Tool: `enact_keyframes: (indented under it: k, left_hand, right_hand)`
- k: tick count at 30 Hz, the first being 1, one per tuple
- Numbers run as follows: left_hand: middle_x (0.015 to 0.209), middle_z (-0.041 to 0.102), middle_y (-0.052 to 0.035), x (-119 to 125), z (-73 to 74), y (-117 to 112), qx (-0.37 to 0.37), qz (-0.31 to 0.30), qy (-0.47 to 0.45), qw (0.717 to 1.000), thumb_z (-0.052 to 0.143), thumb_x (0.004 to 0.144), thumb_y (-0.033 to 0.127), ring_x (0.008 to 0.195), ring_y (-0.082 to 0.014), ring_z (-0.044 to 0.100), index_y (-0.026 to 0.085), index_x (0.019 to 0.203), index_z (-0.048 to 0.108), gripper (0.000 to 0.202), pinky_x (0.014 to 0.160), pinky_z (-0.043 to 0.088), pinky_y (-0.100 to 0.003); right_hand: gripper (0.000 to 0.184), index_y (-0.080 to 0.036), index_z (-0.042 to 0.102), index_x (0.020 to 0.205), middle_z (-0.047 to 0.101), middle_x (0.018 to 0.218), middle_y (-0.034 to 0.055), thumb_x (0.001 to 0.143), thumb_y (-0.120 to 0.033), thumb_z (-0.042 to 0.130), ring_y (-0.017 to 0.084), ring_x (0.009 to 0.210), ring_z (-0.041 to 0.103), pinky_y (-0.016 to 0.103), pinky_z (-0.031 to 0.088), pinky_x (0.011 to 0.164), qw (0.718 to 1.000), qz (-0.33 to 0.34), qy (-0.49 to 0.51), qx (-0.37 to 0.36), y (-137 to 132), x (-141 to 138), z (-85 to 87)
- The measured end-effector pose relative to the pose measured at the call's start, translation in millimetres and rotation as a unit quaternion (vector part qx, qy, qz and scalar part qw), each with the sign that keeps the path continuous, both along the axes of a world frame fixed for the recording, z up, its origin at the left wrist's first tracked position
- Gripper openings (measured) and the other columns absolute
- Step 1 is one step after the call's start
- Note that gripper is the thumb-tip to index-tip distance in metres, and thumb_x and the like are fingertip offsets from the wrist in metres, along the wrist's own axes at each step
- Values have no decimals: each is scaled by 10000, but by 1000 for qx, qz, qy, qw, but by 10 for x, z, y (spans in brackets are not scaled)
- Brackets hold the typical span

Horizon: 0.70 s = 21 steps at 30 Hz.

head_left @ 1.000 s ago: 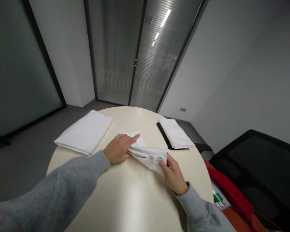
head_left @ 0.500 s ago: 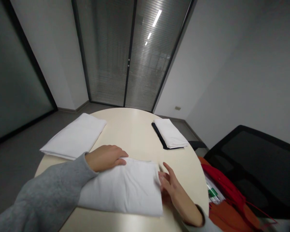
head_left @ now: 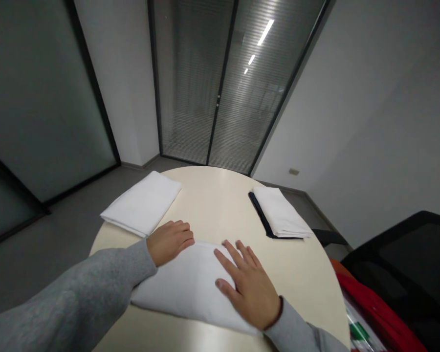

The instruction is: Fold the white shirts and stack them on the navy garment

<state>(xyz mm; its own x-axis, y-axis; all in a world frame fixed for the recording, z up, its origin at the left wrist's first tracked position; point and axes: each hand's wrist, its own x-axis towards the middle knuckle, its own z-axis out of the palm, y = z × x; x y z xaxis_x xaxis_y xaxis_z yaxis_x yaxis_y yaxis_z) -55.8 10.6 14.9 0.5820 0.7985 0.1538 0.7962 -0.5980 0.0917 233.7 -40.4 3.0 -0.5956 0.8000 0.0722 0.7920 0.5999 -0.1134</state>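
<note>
A folded white cloth lies flat near the front of the round table. At its far left edge rests my left hand, fingers pressed together and curled over the border; the fingertips are partly hidden. My right hand lies on the right part of this cloth with its fingers spread, palm down, covering the right corner. Both wrists come out of grey sleeves.
Another folded white cloth lies at the table's left edge. Toward the right edge, a folded white cloth sits on a black one. A black mesh chair with red fabric stands at right.
My right hand has moved from beside the cloth's right edge onto its top, fingers now spread. The cloth looks smoother. My left hand stays at the far edge; the view has shifted left.
</note>
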Motion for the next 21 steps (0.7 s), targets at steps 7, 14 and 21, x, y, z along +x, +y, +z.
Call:
enact_keyframes:
  k: [7, 14, 21]
  left_hand:
    - [933, 740, -85, 42, -30, 121, 38, 37, 62, 997, 517, 1079, 333, 898, -248, 670, 161, 914, 713, 309, 751, 461, -353]
    - [874, 730, -36, -206, 106, 53, -121, 67, -117, 983, 538, 1012, 564, 830, -209, 675, 200, 869, 684, 418, 751, 445, -294]
    - [873, 749, -13, -285, 44, 71, -218, 62, -213, 950, 565, 962, 478, 855, -200, 682, 215, 865, 673, 301, 789, 437, -273]
  right_hand:
    - [631, -341, 375, 1612, 376, 1668, 10, 1031, -553, 500, 374, 1546, 318, 647, 290, 1243, 1000, -13, 7, -22, 16, 52, 24]
    - [558, -191, 507, 1522, 562, 1543, 89, 1052, -491, 487, 346, 1473, 437, 610, 291, 1247, 997, -53, 39, -38, 84, 21, 57]
    - [232, -211, 654, 1197, 699, 1136, 97, 1074, -272, 468, 284, 1068, 623, 488, 488, 962, 989, -99, 106, 5, 137, -16, 27]
